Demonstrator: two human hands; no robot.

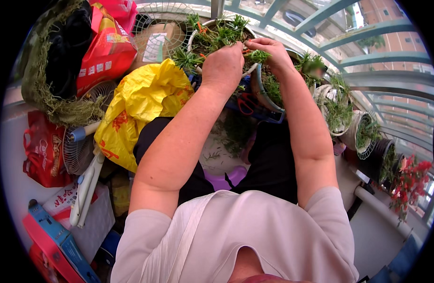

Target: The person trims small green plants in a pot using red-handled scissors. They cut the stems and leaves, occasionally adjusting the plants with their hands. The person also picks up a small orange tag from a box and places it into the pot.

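Before me a round white pot (192, 39) holds a green leafy plant (222, 37) with narrow leaves. Bright orange ties (201, 28) show on several of its stems. At the pot's near right rim, my left hand (222, 67) is closed with its fingertips pinched by a stem. Close beside it, my right hand (271, 53) pinches thumb against finger. A short orange tie (245, 51) shows between the hands, above a leafy shoot (257, 56). The fingers hide most of this tie. Red-handled scissors (246, 103) lie below, beside a second pot (259, 90).
A yellow plastic bag (142, 95) sits left of my knees, near a fan grille (77, 148) and red bags (105, 49). More potted plants (339, 109) line the window railing (383, 58) on the right. Cut leaves (213, 155) lie on the floor by a purple plastic item (220, 180).
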